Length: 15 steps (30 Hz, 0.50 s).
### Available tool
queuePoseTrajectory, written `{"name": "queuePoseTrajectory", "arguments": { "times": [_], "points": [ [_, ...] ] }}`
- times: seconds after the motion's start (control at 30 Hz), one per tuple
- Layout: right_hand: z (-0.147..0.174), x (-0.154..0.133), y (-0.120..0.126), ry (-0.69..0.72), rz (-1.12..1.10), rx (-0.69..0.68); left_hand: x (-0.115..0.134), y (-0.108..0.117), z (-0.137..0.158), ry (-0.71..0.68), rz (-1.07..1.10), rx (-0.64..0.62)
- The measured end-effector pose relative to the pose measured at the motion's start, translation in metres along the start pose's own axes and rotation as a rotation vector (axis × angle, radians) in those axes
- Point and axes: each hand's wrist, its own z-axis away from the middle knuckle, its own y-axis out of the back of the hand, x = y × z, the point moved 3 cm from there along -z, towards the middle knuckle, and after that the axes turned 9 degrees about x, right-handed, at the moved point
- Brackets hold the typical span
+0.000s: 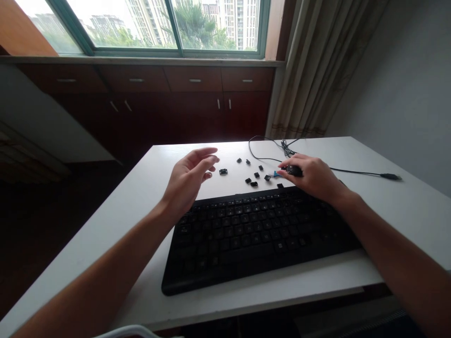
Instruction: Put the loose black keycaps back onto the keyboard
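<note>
Small black pieces (257, 175) lie on the bench (394, 206) just beyond the keyboard (243, 234). Over its far right part, the right hand (310, 173) grips a black object (294, 170); near its far left corner, the left hand (190, 174) is half-curled, empty.

The left hand (188, 178) hangs half-curled over the far left corner of a black keyboard (243, 234), its thumb apart from the forefinger. The right hand (313, 176) grips a black object (294, 171) between its fingers; a blue piece (276, 173) shows just beside the fingertips. Small black keys (257, 175) lie scattered behind the keyboard on the white desk (144, 180). A cable (352, 171) runs to a plug (390, 177) at right. Beyond stand brown cabinets (193, 105), a window (218, 28) and a curtain (306, 75).
</note>
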Motion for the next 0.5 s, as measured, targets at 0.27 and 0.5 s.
{"name": "queuePoseTrajectory", "arguments": {
  "times": [0.27,0.5],
  "points": [
    [-0.016,-0.005,-0.011,-0.043,0.009,-0.256,0.005,-0.004,0.006,0.009,0.0,-0.09],
    [-0.031,-0.014,-0.024,-0.037,0.144,-0.4,0.002,-0.001,0.001,-0.001,-0.02,-0.124]
  ]
}}
